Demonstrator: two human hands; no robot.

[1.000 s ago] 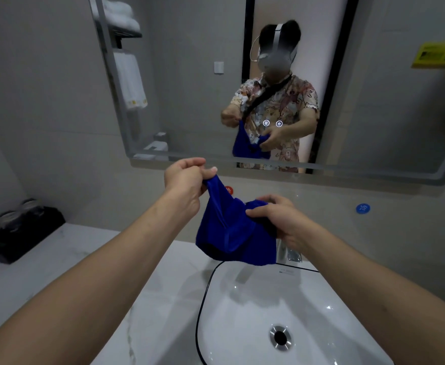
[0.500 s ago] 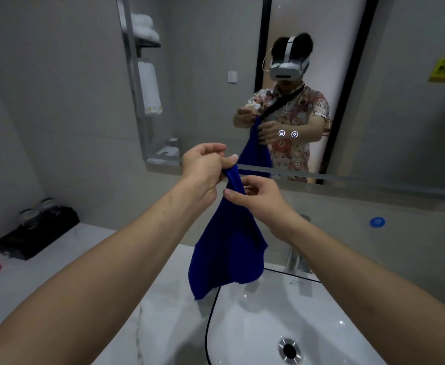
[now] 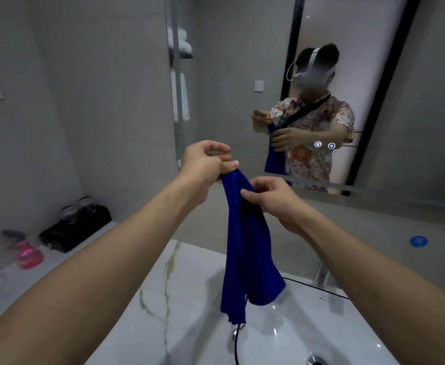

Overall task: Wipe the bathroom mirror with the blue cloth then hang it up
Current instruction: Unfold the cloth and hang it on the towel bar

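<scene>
The blue cloth (image 3: 247, 248) hangs in a long bunched strip over the left edge of the white sink (image 3: 290, 335). My left hand (image 3: 205, 164) pinches its top end, raised in front of the wall beside the mirror's left edge. Just below and to the right, my right hand (image 3: 271, 198) grips the cloth a little lower down. The bathroom mirror (image 3: 242, 83) fills the upper right and reflects a person holding the cloth.
A marble counter (image 3: 126, 306) runs left of the sink, with a black tray (image 3: 76, 230) and a pink spray bottle (image 3: 26, 251) at its far left. A chrome tap (image 3: 321, 275) stands behind the sink. A blue round sticker (image 3: 418, 241) marks the wall under the mirror.
The view has swung left. Both hands lifted the cloth from a spread bundle into a narrow hanging strip, and my right hand has shifted up close under my left.
</scene>
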